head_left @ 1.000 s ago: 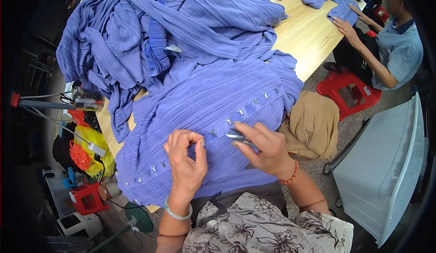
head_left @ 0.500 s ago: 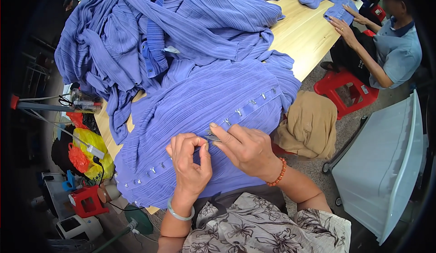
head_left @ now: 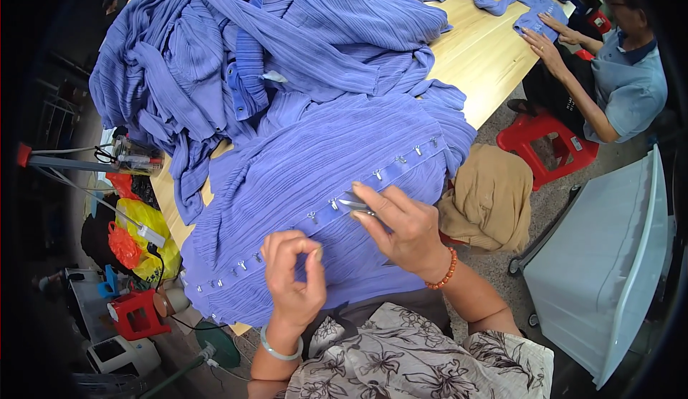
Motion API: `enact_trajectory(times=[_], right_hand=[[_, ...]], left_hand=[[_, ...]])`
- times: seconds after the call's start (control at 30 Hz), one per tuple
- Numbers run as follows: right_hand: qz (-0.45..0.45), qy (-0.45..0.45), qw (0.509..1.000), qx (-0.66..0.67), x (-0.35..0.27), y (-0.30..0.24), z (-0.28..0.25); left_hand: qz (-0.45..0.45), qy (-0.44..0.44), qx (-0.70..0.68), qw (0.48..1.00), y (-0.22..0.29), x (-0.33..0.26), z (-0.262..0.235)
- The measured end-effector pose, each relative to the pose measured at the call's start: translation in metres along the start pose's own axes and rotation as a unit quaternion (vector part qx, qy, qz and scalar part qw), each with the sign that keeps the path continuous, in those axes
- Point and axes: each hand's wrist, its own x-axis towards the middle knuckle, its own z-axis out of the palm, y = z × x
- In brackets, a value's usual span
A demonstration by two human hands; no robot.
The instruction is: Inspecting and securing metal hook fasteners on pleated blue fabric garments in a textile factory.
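A violet-blue ribbed knit garment (head_left: pixel 308 162) is spread out in front of me. Along its smooth band runs a row of small silvery metal fasteners (head_left: pixel 312 217). My right hand (head_left: pixel 407 236), with a beaded bracelet at the wrist, grips a pair of thread snips (head_left: pixel 356 205); their pointed blades lie over the band, beside one fastener. Lower and to the left, my left hand (head_left: pixel 292 273) is closed in a pinch above the garment. Whatever it may hold between thumb and forefinger is too small to make out.
Similar knitwear is heaped (head_left: pixel 179 62) on the wooden table (head_left: pixel 476 62). At the far right a person (head_left: pixel 623 77) handles more of it beside a red stool (head_left: pixel 548 148). Brown cloth (head_left: pixel 491 198) and a pale wheeled bin (head_left: pixel 598 256) stand to my right.
My hands have come apart. The right one moved up and rightward with the snips, while the left one shifted slightly down and left, staying pinched.
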Motion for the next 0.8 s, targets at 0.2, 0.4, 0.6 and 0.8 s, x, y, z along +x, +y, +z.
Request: enact_trajectory(times=[0.2, 0.4, 0.6, 0.8], right_hand=[[0.025, -0.013, 1.0, -0.008, -0.011, 0.007, -0.013], [0.068, 0.033, 0.997, -0.008, -0.029, 0.033, -0.022], [0.077, 0.055, 0.996, 0.004, -0.032, 0.033, -0.026], [0.106, 0.037, 0.993, 0.017, -0.035, 0.032, -0.036]], left_hand=[[-0.099, -0.152, -0.063, 0.981, -0.004, -0.036, -0.054], [-0.147, -0.408, 0.147, 0.889, -0.015, -0.076, -0.094], [-0.032, -0.091, 0.017, 0.995, 0.019, -0.012, -0.044], [0.062, -0.062, 0.137, 0.987, 0.024, 0.068, 0.034]])
